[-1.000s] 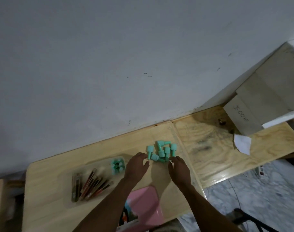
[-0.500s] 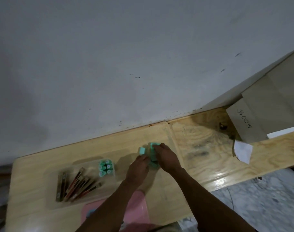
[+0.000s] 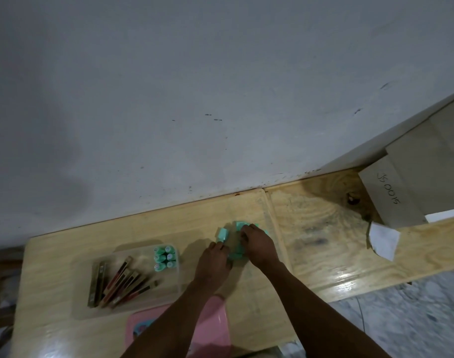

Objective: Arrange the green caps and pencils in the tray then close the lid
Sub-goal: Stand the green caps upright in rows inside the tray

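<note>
A clear plastic tray [image 3: 86, 301] lies on the wooden table at the left. It holds several dark and red pencils [image 3: 120, 282] and a block of upright green caps [image 3: 164, 257] in its far right corner. A pile of loose green caps [image 3: 236, 254] lies right of the tray. My left hand [image 3: 213, 262] and my right hand [image 3: 258, 245] are cupped around this pile, fingers curled onto the caps. One cap [image 3: 222, 235] sticks out above my left fingers. A pink lid [image 3: 210, 329] lies near the table's front edge, partly under my left forearm.
A grey wall runs along the table's far edge. A cardboard box [image 3: 401, 192] with handwriting stands at the far right, with a white paper scrap [image 3: 383, 240] below it. The table [image 3: 324, 241] ends at the right front over a speckled floor.
Both hands moved forward from just in front of the cap pile and closed around it, gathering the caps together. The camera view shifted, so the tray now sits further left.
</note>
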